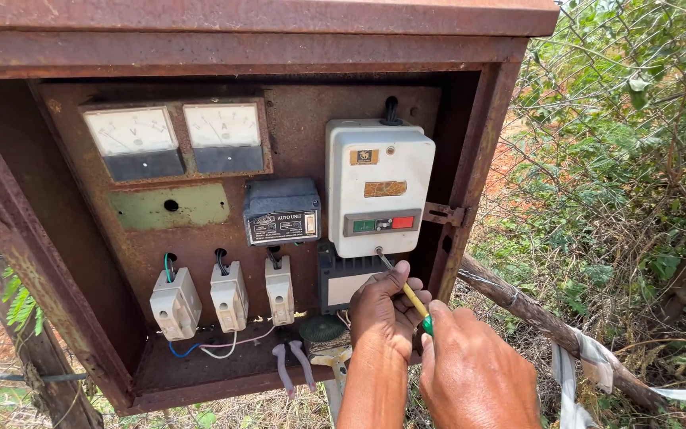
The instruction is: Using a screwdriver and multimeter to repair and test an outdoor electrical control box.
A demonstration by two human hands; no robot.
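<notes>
A rusty metal electrical box point(263, 48) stands open before me. My right hand point(470, 365) grips a screwdriver point(416, 302) with a yellow and green handle. Its tip reaches up to the underside of a white starter unit point(379, 171) with a green and a red button. My left hand point(383, 314) is curled around the screwdriver's shaft just below that unit, thumb raised toward the tip, in front of a black unit point(343, 282).
Two analogue meters point(176, 135) sit at the top left, a small dark control unit point(282, 210) in the middle, three white fuse holders point(228, 295) with loose wires below. A wire fence, bushes point(629, 159) and a wooden pole point(549, 326) lie to the right.
</notes>
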